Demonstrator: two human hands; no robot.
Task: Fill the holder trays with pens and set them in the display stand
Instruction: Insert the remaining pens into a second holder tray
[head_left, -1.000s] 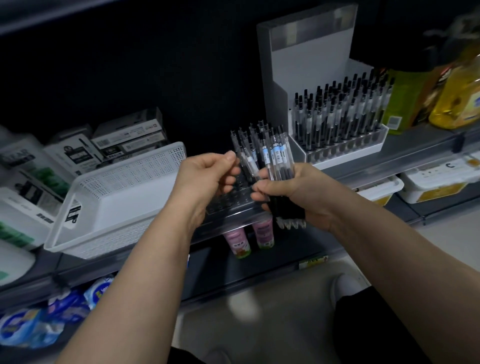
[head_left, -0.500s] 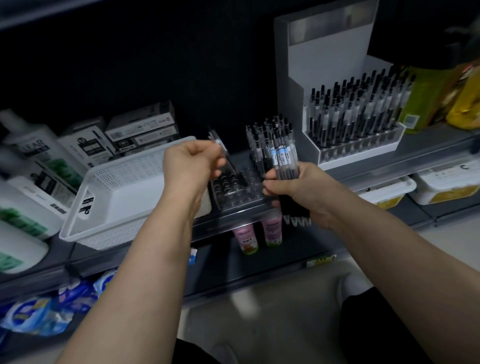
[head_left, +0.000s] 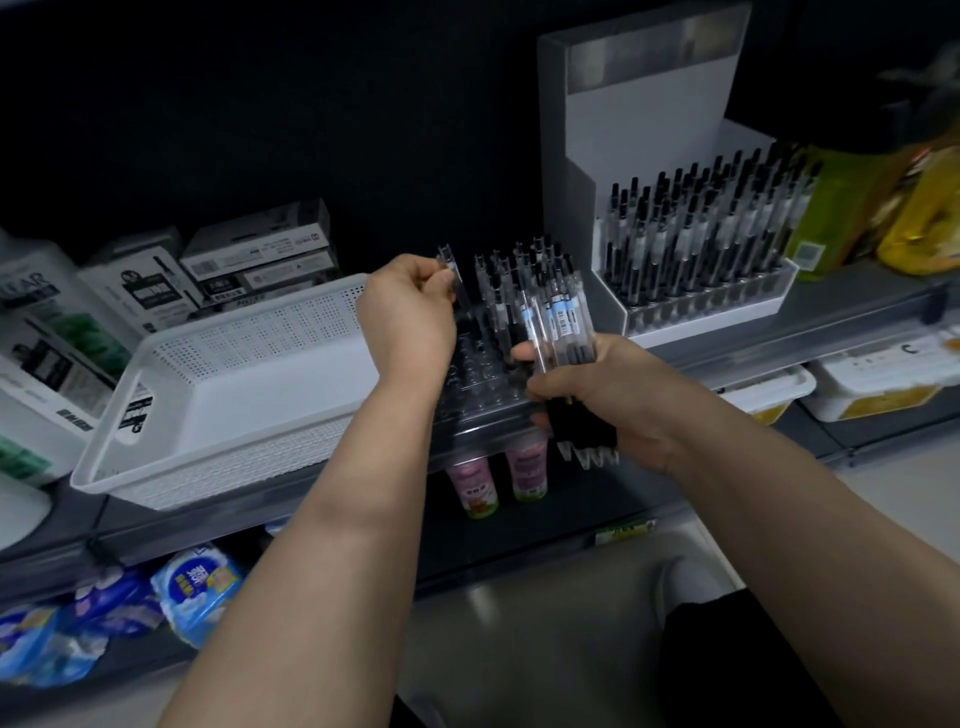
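Left hand pinched one pen upright over the clear tray; right hand gripped a fat bundle of pens just beside it; clear tray sat on the shelf between the basket and the stand, which held a full tray.

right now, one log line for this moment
left hand: pinches pen at holder tray | right hand: grips pen bundle | display stand: one filled tray
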